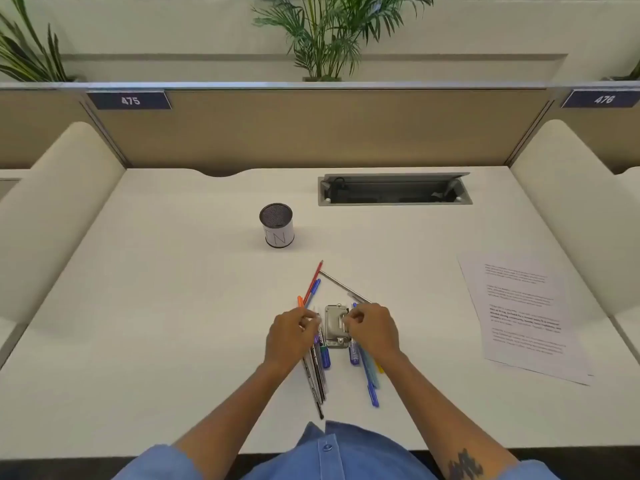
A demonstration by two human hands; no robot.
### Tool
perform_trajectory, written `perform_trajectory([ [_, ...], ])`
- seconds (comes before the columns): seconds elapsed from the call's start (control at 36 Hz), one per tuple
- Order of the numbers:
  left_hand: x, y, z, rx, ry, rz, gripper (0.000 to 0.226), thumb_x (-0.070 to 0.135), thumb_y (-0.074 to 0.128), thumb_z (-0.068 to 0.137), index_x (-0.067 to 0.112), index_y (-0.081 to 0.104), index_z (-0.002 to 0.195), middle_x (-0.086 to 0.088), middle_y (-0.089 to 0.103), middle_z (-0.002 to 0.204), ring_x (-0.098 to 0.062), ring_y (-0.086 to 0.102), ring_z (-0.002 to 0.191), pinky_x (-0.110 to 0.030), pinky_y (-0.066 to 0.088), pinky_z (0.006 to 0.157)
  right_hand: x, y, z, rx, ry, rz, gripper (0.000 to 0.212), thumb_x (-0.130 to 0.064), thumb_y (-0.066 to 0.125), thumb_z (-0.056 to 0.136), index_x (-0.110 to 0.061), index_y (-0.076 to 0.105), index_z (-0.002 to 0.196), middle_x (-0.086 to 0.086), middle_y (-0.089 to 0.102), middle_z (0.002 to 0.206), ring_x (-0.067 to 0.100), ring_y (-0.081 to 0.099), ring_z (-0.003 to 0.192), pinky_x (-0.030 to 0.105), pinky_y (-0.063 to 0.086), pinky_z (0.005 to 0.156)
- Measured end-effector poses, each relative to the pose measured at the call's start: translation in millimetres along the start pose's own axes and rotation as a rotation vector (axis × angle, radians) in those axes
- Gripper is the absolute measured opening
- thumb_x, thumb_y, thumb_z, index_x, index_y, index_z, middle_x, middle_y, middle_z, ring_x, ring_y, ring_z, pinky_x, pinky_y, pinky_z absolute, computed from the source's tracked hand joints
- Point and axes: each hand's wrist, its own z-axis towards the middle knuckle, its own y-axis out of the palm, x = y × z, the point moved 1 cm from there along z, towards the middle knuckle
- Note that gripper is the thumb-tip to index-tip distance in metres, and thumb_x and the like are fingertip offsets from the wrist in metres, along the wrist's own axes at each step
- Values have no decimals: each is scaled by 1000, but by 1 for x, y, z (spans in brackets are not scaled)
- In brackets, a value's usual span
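While both hands meet over the white desk [173, 306], a grey metal device [335, 327] lies flat between them, and every place below is told from it. Just left of the device lies the left bunch of pens [317, 375], dark barrels packed side by side and running toward the person. The left hand [292, 336] sits on the far end of that bunch, its fingers bent and closed on the pens, fingertips almost at the device's left edge. Just right of the device lies the right bunch of pens [369, 375], blue and pale barrels, also pointing back at the person. The right hand [374, 329] covers their far ends with curled fingers whose tips reach the device's right edge; whether it grips a pen or the device itself I cannot tell.

Beyond the device and a little left, 1 red pen [313, 280] and 1 blue pen [311, 292] slant away from it. A thin silver rod [343, 285] slants off beyond the device, its near end by the right hand. Farther beyond and left stands a mesh pen cup [276, 225], upright. Well right of the device lies a printed sheet [523, 317], and far beyond it to the right an open cable tray [394, 189] is set into the desk.
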Motion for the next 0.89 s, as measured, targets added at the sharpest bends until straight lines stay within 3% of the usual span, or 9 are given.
perform_trajectory([
  [0.11,9,8,-2,-84,-103,-79,24,31,74,99,13,79,114,-4,82,98,-20,79,82,-46,67,85,-9,5,0,-32,75,-99,22,-28,68,92,-16,79,77,-4,76,77,15,68,69,21,40,49],
  [0.22,10,18,0,-112,-130,-100,21,28,74,100,11,78,112,-5,83,99,-22,81,84,-47,67,86,-11,9,1,-23,103,-171,27,-28,64,96,-19,70,72,-3,67,70,15,60,62,21,33,46],
  [0.33,9,26,4,-125,-152,-136,22,26,75,100,10,79,113,-7,84,97,-21,82,83,-46,68,84,-11,13,3,-42,123,-211,25,-28,62,96,-17,76,79,-3,69,73,18,65,67,23,41,52],
  [0.44,6,32,7,-142,-190,-228,15,18,73,101,7,78,110,-6,83,83,-16,82,69,-41,70,76,-10,16,6,-55,157,-197,23,-24,62,94,-15,75,78,-2,69,70,18,66,65,25,45,53],
  [0.56,5,34,10,-142,-237,-293,6,11,73,101,8,78,99,-7,82,78,-16,80,63,-34,69,67,-8,19,8,-66,187,-143,24,-20,61,94,-9,74,79,1,66,69,18,64,64,27,47,54],
  [0.72,5,36,11,-139,-245,-312,8,11,73,102,11,77,95,-7,83,80,-16,81,66,-29,69,68,-8,20,10,-65,218,-60,25,-19,60,97,-6,73,81,0,61,66,16,58,60,27,43,52],
  [0.89,10,35,15,-123,-216,-319,9,12,73,102,15,76,93,-5,83,77,-16,82,66,-34,70,70,-12,13,10,-32,211,-13,38,-16,59,95,-18,51,58,-4,49,55,9,44,49,22,30,45],
])
